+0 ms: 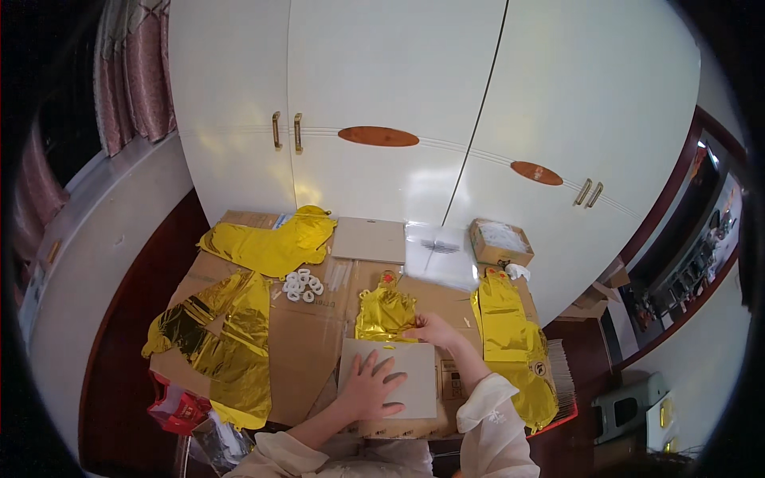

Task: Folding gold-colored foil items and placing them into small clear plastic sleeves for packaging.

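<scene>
The person's left hand (370, 389) lies spread on a flat grey rectangular cardboard sheet (421, 390) at the near side of a brown cardboard work surface (307, 342). Just beyond, the right hand's (437, 331) fingertips gather at the right edge of a crinkled shiny gold foil piece (382, 309) along the sheet's far edge; whether they pinch it cannot be told. Farther off lie small white plastic rings (300, 287).

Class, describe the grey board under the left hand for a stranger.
Before the white cabinet lies brown cardboard. Near its front edge is a grey board, gold foil at its far side. Unlike the similar board farther back, it lies under the left hand.
</scene>
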A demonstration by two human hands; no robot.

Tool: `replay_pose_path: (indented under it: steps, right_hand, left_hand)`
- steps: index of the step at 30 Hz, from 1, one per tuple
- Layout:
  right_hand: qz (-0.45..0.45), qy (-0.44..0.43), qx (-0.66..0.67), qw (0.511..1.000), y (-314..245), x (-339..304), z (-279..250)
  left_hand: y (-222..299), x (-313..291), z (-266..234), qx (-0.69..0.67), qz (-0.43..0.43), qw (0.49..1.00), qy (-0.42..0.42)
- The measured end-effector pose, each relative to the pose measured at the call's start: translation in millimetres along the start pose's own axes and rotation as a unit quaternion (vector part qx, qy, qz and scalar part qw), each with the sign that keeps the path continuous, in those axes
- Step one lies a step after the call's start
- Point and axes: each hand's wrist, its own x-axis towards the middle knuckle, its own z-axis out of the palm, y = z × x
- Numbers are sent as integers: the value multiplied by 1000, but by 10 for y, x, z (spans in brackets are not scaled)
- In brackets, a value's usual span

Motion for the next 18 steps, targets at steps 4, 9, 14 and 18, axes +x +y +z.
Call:
replay_pose_path:
  steps: [4, 9, 14, 18]
  right_hand:
    - [-47, -9, -134, 990, 98, -75, 2]
    - [-51, 8, -198, 979, 291, -98, -23]
    - [-142, 19, -226, 964, 244, -289, 94]
    - [-250, -10, -284, 926, 278, -409, 149]
  left_hand:
    - [-12, -12, 27, -7, -3, 1000, -7]
    - [0, 3, 9, -12, -10, 999, -30]
    - [25, -4, -30, 15, -11, 1000, -10]
    - [-44, -12, 96, -104, -3, 994, 13]
